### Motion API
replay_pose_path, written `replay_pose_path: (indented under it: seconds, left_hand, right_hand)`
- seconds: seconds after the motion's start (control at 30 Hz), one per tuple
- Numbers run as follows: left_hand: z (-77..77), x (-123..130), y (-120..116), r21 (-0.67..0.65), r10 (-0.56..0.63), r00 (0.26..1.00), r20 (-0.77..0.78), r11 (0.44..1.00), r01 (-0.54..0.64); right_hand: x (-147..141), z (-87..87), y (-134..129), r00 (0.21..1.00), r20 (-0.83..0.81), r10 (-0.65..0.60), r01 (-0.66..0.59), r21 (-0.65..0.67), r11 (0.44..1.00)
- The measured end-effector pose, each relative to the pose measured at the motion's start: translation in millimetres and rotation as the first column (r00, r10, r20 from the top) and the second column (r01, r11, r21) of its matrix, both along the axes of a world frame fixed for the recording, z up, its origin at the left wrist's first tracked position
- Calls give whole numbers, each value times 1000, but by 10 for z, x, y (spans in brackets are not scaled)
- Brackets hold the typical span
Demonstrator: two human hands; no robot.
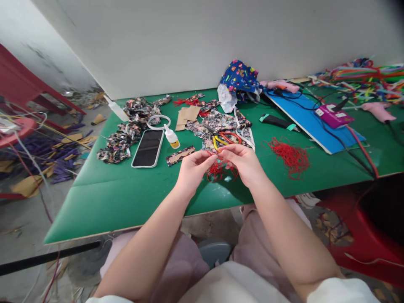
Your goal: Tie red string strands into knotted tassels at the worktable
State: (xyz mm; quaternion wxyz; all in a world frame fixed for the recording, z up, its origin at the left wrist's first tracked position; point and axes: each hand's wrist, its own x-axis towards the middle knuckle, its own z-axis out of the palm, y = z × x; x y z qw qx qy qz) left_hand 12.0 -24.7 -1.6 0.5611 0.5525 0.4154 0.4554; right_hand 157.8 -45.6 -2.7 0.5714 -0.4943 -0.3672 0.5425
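My left hand [196,168] pinches a thin red cord [217,154] above the green table. Close beside it, my right hand [241,162] has its fingers closed on the same cord. A tangle of red cords [215,171] lies beneath both hands. Just beyond the fingers are pliers with yellow and red handles [232,136], resting on floral fabric [217,122]. To the left of my left hand are a floral strip with a brown patch [180,156] and a small white glue bottle [171,136]. A second red cord pile [289,158] is to the right.
On the green table [110,198] are a phone [148,148], bunched floral fabric [118,141], a white ring [158,122], brown card pieces [191,113], a cutter [279,122], a blue board [309,113] and pink glue guns [378,111] with cables.
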Motion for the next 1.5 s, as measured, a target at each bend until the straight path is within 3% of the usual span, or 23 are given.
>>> replay_pose_path:
  seconds: [0.13,0.23,0.47,0.53,0.8,1.0,1.23,1.5]
  left_hand:
    - [-16,-15,-2,52,-32,994,-100,998,37]
    - [-19,-23,-4,69,-50,985,-164,996,62]
    - [-2,-25,-1,69,-11,994,-110,997,19]
    - [-4,-24,2,60,-9,997,-77,998,13]
    - [20,-13,-5,36,-15,999,-40,999,16]
    - [27,-11,-4,26,3,999,-52,1000,-1]
    - [0,-18,7,101,-12,990,-137,995,26]
    - [9,-24,-16,92,-38,974,-224,994,60]
  right_hand:
    - [-23,-16,-14,995,82,59,-63,39,997]
    - [-20,-26,-11,988,150,32,-43,76,996]
    - [105,21,34,965,12,-263,256,184,949]
    - [125,25,43,956,-8,-293,290,168,942]
    - [44,-12,24,999,3,-37,37,35,999]
    - [48,-10,16,994,84,-67,61,73,995]
    - [61,-2,5,972,226,-70,46,109,993]
    - [63,1,5,967,250,-45,20,102,995]
